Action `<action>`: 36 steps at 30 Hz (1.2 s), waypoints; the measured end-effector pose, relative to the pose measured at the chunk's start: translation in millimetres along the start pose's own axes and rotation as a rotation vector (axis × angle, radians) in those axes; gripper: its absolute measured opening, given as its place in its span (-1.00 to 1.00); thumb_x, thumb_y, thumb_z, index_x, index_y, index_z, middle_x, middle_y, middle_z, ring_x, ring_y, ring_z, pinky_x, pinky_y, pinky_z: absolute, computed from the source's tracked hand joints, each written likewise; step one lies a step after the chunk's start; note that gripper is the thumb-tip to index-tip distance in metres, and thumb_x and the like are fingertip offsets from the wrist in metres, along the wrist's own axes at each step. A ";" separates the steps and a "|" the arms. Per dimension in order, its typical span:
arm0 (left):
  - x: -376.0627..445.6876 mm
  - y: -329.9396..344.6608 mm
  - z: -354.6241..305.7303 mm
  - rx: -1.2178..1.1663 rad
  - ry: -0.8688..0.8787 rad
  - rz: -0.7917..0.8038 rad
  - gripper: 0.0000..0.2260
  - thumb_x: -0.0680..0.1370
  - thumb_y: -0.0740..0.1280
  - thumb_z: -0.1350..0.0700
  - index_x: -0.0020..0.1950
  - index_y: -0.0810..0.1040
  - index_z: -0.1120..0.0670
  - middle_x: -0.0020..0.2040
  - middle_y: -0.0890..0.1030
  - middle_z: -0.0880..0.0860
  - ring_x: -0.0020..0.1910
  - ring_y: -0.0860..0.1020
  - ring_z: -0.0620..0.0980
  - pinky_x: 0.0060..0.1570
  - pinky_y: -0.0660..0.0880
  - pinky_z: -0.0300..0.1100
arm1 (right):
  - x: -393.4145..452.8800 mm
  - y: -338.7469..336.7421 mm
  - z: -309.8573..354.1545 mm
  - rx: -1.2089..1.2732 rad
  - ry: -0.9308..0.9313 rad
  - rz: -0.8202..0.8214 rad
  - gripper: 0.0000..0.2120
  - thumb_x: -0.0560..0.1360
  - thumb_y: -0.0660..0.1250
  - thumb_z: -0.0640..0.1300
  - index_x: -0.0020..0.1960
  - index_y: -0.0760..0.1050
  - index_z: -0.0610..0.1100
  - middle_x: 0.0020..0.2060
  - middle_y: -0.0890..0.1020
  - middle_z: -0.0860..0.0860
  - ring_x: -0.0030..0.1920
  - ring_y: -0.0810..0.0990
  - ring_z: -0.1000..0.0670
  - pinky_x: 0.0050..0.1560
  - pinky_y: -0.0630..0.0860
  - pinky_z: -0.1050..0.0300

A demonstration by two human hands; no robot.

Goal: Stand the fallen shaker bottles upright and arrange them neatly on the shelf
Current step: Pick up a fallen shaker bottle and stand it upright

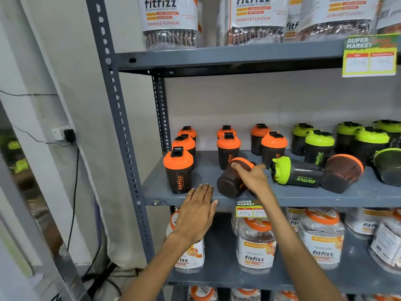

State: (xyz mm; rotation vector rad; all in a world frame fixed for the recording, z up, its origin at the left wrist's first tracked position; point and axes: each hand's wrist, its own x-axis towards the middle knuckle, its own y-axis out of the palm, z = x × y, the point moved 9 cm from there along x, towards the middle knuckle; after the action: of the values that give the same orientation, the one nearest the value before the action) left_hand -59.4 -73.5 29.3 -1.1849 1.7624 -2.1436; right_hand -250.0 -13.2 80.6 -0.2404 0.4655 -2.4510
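Note:
On the grey middle shelf (325, 195) a black shaker with an orange lid (230, 181) lies on its side, base toward me. My right hand (251, 177) rests over it, fingers curled on its upper side. My left hand (197, 211) hovers flat and open at the shelf's front edge, just right of an upright orange-lid shaker (179, 170). A green-lid shaker (295, 172) lies fallen to the right, then another fallen orange-lid one (342, 172) and a fallen green one (388, 166) at the frame edge. Several orange-lid and green-lid shakers stand upright behind.
The upper shelf (227, 56) holds large Fitfizz jars, and more jars (256, 244) fill the shelf below. Price tags (247, 208) hang on the shelf edges. The grey perforated upright (121, 127) stands at left, with a wall socket and cables beyond.

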 end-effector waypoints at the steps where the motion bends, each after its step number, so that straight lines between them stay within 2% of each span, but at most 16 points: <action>1: 0.4 0.0 -0.2 -0.003 0.001 0.002 -0.43 0.66 -0.20 -0.13 0.57 0.24 0.08 0.56 0.34 0.07 0.55 0.28 0.03 0.57 0.12 -0.04 | 1.6 -2.5 -2.5 0.028 -0.001 -0.002 -0.07 0.38 0.41 0.25 0.42 0.09 -0.32 0.33 0.45 -0.30 0.33 0.44 -0.28 0.28 0.42 -0.07; 4: 0.6 -1.8 -1.4 -0.007 0.006 0.002 -0.43 0.66 -0.20 -0.11 0.58 0.22 0.09 0.57 0.31 0.07 0.57 0.25 0.02 0.58 0.09 -0.04 | 0.8 -15.4 0.8 0.074 -0.079 -0.064 -0.07 0.30 0.50 0.19 0.41 0.17 -0.29 0.30 0.46 -0.26 0.27 0.48 -0.25 0.17 0.47 0.02; 8: 9.3 -4.8 -5.2 -0.010 0.024 0.028 -0.46 0.67 -0.15 -0.09 0.58 0.21 0.11 0.58 0.30 0.09 0.58 0.22 0.02 0.59 0.08 -0.03 | -14.3 -27.6 28.9 -0.038 -0.328 -0.214 -0.11 0.22 0.55 0.20 0.38 0.29 -0.16 0.22 0.39 -0.15 0.18 0.49 -0.18 0.04 0.38 0.11; 12: 23.1 -8.4 -12.6 -0.022 0.014 0.051 -0.50 0.69 -0.09 -0.06 0.57 0.23 0.14 0.57 0.31 0.12 0.58 0.23 0.05 0.57 0.12 -0.01 | -34.5 -22.5 59.7 -0.135 -0.589 -0.369 -0.11 0.19 0.61 0.10 0.36 0.26 -0.14 0.21 0.29 -0.12 0.19 0.45 -0.14 0.11 0.35 0.22; 15: 29.0 -6.6 -12.2 -0.044 -0.021 0.068 -0.50 0.70 -0.09 -0.05 0.56 0.25 0.15 0.56 0.32 0.13 0.57 0.24 0.05 0.56 0.15 0.00 | -41.3 -14.4 66.7 -0.185 -0.711 -0.436 -0.10 0.17 0.64 0.05 0.34 0.25 -0.12 0.18 0.28 -0.12 0.20 0.41 -0.10 0.18 0.36 0.23; 19: 27.5 -2.4 -11.4 -0.031 -0.035 0.065 -0.50 0.70 -0.09 -0.06 0.55 0.26 0.15 0.55 0.34 0.12 0.56 0.27 0.05 0.55 0.18 0.00 | -37.2 -1.9 60.0 -0.246 -0.724 -0.421 -0.10 0.17 0.64 0.07 0.34 0.24 -0.11 0.17 0.28 -0.11 0.19 0.40 -0.10 0.17 0.53 0.04; 23: 27.0 -0.8 -10.0 -0.030 -0.053 0.054 -0.50 0.69 -0.07 -0.06 0.54 0.29 0.15 0.53 0.38 0.13 0.54 0.31 0.06 0.54 0.21 0.01 | -35.9 0.8 54.0 -0.242 -0.702 -0.397 -0.08 0.17 0.64 0.10 0.35 0.24 -0.11 0.18 0.29 -0.13 0.23 0.40 -0.13 0.19 0.54 -0.01; 26: 27.0 -0.4 -9.9 -0.039 -0.064 0.056 -0.51 0.69 -0.07 -0.06 0.54 0.29 0.15 0.52 0.39 0.12 0.54 0.32 0.06 0.53 0.23 0.02 | -40.2 -2.5 51.7 -0.232 -0.690 -0.370 -0.06 0.19 0.60 0.19 0.38 0.25 -0.16 0.20 0.32 -0.14 0.24 0.39 -0.12 0.21 0.48 0.03; 29: 26.1 -0.3 -10.7 -0.046 -0.077 0.064 -0.52 0.69 -0.06 -0.05 0.54 0.27 0.13 0.54 0.36 0.10 0.56 0.28 0.05 0.54 0.19 0.01 | -52.1 -14.9 40.4 -0.148 -0.680 -0.344 -0.18 0.36 0.44 0.29 0.39 0.25 -0.19 0.23 0.33 -0.12 0.26 0.39 -0.07 0.22 0.37 0.17; 32: 26.3 -0.8 -12.2 -0.049 -0.087 0.082 -0.53 0.70 -0.06 -0.04 0.56 0.26 0.12 0.57 0.32 0.09 0.58 0.23 0.04 0.56 0.14 0.00 | -63.4 -39.7 27.4 -0.193 -0.751 -0.328 -0.43 0.54 0.29 0.17 0.37 0.31 -0.19 0.23 0.36 -0.12 0.26 0.41 -0.07 0.28 0.40 0.11; 34: 26.6 -2.2 -12.9 -0.073 -0.106 0.086 -0.53 0.70 -0.05 -0.04 0.56 0.25 0.12 0.57 0.31 0.09 0.58 0.22 0.03 0.57 0.12 0.01 | -62.6 -60.0 19.6 -0.330 -0.781 -0.284 -0.55 0.54 0.31 0.04 0.33 0.35 -0.16 0.22 0.37 -0.11 0.25 0.40 -0.10 0.25 0.44 0.03; 36: 26.8 -3.7 -15.0 -0.099 -0.130 0.094 -0.53 0.70 -0.05 -0.04 0.56 0.25 0.12 0.58 0.30 0.09 0.59 0.21 0.04 0.58 0.10 0.03 | -55.7 -80.5 15.3 -0.520 -0.791 -0.234 -0.54 0.49 0.36 -0.10 0.34 0.34 -0.15 0.22 0.36 -0.12 0.23 0.39 -0.14 0.21 0.45 -0.02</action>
State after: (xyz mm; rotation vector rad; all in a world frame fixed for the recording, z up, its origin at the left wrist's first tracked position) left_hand -85.8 -75.3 45.2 -1.2077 1.8471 -1.9028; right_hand -245.9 76.5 122.3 -1.4737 0.7181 -2.1541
